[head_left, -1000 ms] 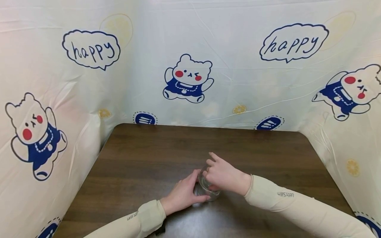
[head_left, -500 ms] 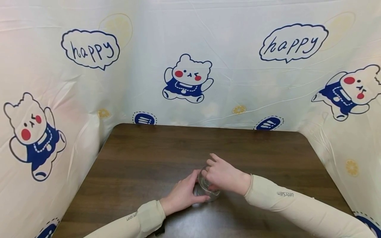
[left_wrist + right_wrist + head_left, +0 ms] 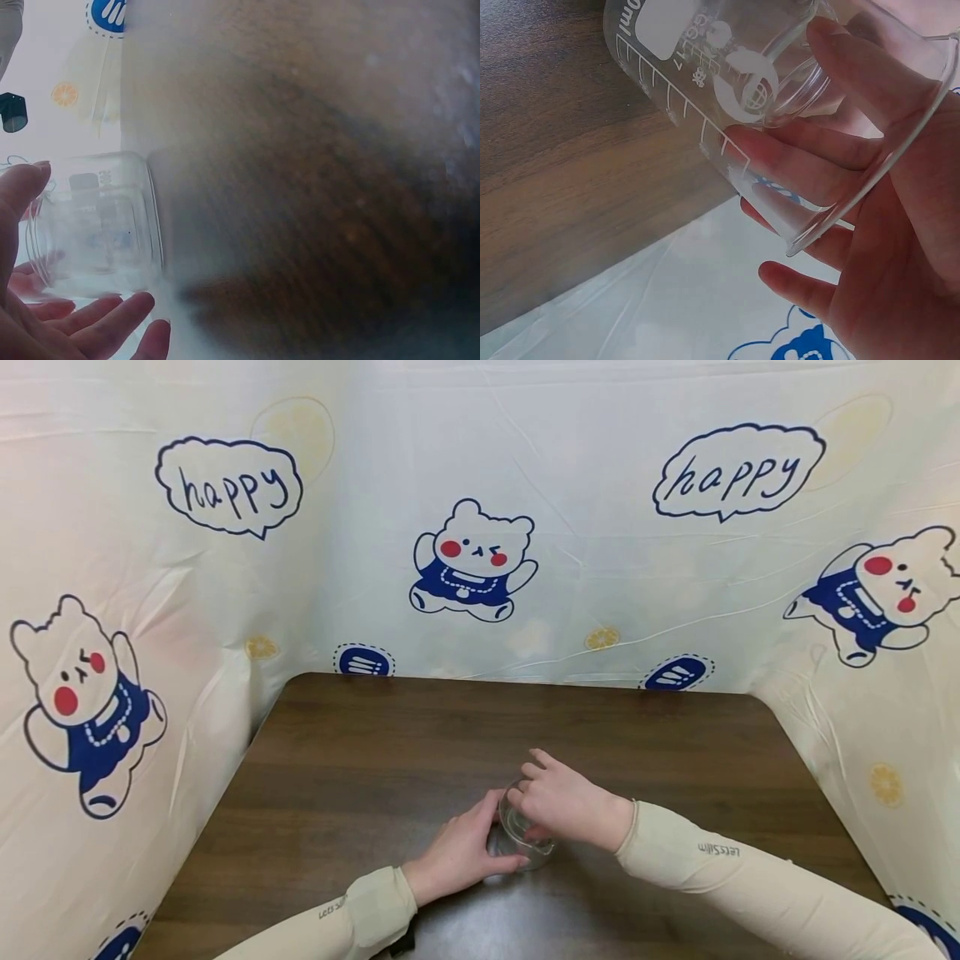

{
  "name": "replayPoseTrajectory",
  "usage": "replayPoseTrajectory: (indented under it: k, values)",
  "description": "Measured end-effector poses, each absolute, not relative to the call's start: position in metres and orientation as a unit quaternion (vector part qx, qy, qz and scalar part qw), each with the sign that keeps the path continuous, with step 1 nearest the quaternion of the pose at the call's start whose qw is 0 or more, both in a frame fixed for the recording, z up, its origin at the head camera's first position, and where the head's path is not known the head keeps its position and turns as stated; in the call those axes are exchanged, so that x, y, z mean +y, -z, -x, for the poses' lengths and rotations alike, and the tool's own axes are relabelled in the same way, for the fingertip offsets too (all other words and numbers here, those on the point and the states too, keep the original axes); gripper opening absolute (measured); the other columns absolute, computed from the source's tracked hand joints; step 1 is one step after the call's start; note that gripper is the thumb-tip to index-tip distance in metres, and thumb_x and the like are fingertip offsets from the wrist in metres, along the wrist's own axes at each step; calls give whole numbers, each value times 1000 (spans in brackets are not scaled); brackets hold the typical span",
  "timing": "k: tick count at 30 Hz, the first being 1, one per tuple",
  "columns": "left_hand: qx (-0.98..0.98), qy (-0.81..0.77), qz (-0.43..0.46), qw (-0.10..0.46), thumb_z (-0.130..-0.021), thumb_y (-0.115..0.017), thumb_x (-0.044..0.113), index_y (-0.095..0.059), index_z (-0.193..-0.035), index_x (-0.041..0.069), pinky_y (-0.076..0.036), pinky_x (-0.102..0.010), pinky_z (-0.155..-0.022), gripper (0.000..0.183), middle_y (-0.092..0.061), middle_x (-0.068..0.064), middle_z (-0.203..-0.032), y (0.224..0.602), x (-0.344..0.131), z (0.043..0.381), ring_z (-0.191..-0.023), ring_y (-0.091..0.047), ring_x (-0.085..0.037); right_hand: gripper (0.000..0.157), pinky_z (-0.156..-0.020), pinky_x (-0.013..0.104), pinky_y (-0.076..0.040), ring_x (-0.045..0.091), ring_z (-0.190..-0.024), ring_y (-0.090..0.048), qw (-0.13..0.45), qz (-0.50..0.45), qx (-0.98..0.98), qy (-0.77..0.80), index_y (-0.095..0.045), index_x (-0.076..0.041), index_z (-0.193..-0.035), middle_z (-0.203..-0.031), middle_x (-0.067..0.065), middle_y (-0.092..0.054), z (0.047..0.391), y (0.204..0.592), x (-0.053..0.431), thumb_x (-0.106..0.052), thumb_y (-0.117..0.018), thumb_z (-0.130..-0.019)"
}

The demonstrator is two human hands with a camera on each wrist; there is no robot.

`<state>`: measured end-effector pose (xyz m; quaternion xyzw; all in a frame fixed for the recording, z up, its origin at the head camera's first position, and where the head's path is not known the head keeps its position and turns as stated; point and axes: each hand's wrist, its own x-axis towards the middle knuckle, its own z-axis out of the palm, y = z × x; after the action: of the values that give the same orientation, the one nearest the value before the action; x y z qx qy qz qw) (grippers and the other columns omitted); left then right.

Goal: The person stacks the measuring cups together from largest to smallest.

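A clear glass beaker [image 3: 534, 857] with white markings stands on the brown table between the hands. My left hand [image 3: 457, 852] holds it from the left, thumb in front and fingers behind. In the left wrist view, a smaller glass vessel [image 3: 116, 232] shows through the beaker wall, nested inside. My right hand [image 3: 566, 806] reaches down through the beaker's mouth. In the right wrist view, its thumb and fingers pinch the rim of the inner glass [image 3: 799, 94], while the little finger stays outside the beaker. The inner glass's full shape is partly hidden by that hand.
The wood-grain table [image 3: 360, 752] extends around the beaker. A pale curtain [image 3: 585, 568] printed with bears and lemon slices surrounds its back and sides. A small black item [image 3: 402, 941] sits under the left wrist.
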<state>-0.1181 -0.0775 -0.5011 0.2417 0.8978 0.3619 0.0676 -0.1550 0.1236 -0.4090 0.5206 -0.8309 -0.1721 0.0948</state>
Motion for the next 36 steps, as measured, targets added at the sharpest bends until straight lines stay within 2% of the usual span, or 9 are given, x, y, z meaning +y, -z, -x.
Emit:
replayPoseTrajectory:
  k: [15,36]
  values:
    - [900,-359,-237,73,-85,-82,55,-44,-144,21,-55,-41,-75,79,-68,2,-123,502,-77,117,-104,-68,-16,50,-107,47,-47,18,-93,-63,88,-522,-832,170,-76,-19,-106,-92,-8,-77,156,412,124,-59,-85,-78]
    - [900,-361,-232,72,-85,-83,51,-44,-144,21,-54,-43,-76,78,-68,2,-123,500,-75,117,-106,-68,-16,49,-106,47,-46,18,-92,-62,113,-529,-824,168,-76,-20,-104,-92,-10,-76,157,412,128,-59,-87,-75]
